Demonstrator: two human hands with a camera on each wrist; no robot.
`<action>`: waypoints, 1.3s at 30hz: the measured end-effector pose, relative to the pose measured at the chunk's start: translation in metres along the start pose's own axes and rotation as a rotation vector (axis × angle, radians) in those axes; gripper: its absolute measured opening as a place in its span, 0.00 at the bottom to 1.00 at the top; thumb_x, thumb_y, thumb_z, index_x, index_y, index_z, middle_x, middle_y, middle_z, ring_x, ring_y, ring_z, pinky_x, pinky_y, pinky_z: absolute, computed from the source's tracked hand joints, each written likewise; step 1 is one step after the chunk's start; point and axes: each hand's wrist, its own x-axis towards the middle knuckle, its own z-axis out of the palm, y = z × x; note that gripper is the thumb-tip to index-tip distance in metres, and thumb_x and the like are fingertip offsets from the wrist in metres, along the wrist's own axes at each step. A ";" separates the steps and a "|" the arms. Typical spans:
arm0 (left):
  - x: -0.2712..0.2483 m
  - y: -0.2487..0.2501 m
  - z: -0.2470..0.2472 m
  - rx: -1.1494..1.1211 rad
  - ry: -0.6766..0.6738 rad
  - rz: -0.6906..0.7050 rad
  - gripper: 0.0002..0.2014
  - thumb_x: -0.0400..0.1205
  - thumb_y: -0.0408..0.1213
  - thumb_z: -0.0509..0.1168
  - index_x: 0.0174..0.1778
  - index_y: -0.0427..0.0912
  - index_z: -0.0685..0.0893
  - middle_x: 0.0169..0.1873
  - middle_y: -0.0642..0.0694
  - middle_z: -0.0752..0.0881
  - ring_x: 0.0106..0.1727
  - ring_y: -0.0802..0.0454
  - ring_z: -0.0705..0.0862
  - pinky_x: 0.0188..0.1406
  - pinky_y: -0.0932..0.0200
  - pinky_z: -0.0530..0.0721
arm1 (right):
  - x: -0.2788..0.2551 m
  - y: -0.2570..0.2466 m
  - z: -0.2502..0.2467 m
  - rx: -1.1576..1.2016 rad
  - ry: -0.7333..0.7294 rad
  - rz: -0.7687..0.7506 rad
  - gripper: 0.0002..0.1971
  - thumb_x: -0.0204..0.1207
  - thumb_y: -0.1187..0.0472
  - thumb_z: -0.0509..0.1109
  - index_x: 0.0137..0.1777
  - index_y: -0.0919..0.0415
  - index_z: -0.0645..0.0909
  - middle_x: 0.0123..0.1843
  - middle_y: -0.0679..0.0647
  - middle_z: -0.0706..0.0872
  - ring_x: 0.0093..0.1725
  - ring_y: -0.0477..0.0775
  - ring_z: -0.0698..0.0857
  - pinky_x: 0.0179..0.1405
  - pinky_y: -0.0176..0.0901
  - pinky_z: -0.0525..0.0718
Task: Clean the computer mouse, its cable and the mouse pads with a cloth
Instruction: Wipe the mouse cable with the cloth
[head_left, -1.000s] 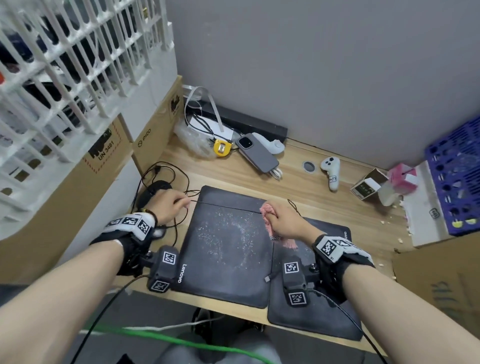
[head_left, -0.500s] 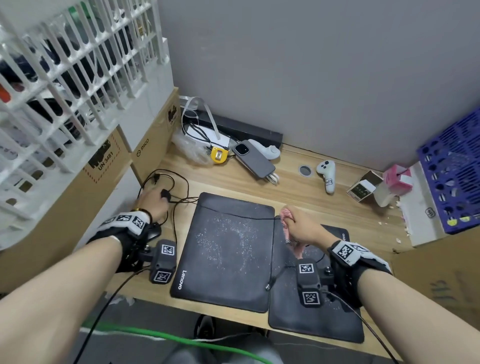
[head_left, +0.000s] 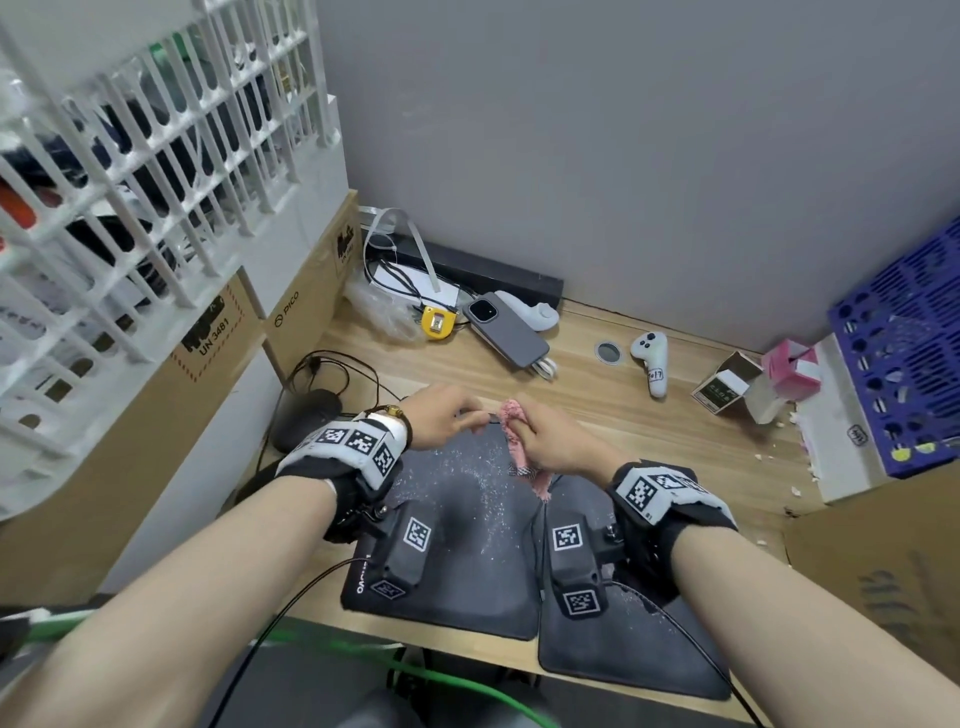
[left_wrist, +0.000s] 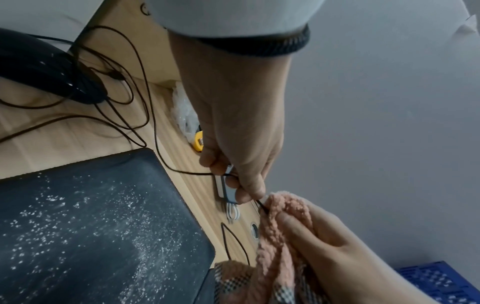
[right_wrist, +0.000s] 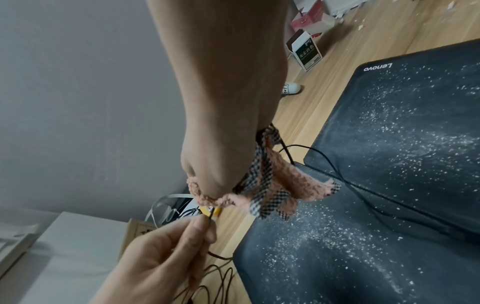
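Observation:
Above the far edge of the two dusty dark mouse pads (head_left: 467, 525) (right_wrist: 415, 133), my hands meet. My left hand (head_left: 475, 415) (left_wrist: 249, 191) (right_wrist: 205, 224) pinches the thin black cable (left_wrist: 155, 131) (right_wrist: 324, 162) between thumb and finger. Right beside it, my right hand (head_left: 519, 423) (left_wrist: 291, 222) grips the pink cloth (head_left: 514, 441) (left_wrist: 283, 207) (right_wrist: 285, 181), which is folded around the same cable. A checked corner of the cloth hangs down. At the left, the black mouse (head_left: 306, 415) (left_wrist: 39, 67) lies on the desk with cable loops around it.
A phone (head_left: 506, 332), a yellow tape measure (head_left: 436, 323), white controllers (head_left: 652, 358) and small boxes (head_left: 727, 389) lie along the back of the wooden desk (head_left: 623, 415). Cardboard boxes (head_left: 306, 312) and a white rack stand left, a blue crate (head_left: 904, 353) right.
My left hand left the mouse area and came right to meet my right hand, lifting the cable. The right hand with the cloth rose off the pad.

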 end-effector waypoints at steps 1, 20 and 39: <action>-0.001 -0.002 -0.001 0.026 0.011 0.005 0.14 0.86 0.47 0.59 0.35 0.52 0.81 0.32 0.51 0.82 0.34 0.50 0.79 0.38 0.56 0.73 | -0.001 0.001 0.001 -0.008 -0.010 -0.001 0.07 0.86 0.61 0.55 0.46 0.57 0.71 0.39 0.53 0.79 0.40 0.58 0.79 0.41 0.49 0.74; -0.065 -0.091 -0.038 0.114 0.286 -0.454 0.16 0.86 0.41 0.59 0.38 0.41 0.88 0.42 0.44 0.88 0.47 0.43 0.85 0.44 0.57 0.77 | -0.018 0.034 -0.029 -0.194 0.044 0.141 0.13 0.84 0.66 0.55 0.37 0.55 0.68 0.38 0.56 0.81 0.41 0.61 0.81 0.35 0.45 0.76; -0.011 0.011 -0.039 -0.270 -0.103 -0.031 0.19 0.89 0.48 0.51 0.73 0.48 0.74 0.55 0.53 0.86 0.24 0.62 0.76 0.26 0.68 0.77 | 0.000 -0.014 -0.030 -0.056 0.164 0.028 0.09 0.85 0.66 0.53 0.57 0.68 0.73 0.47 0.58 0.80 0.45 0.57 0.77 0.40 0.47 0.69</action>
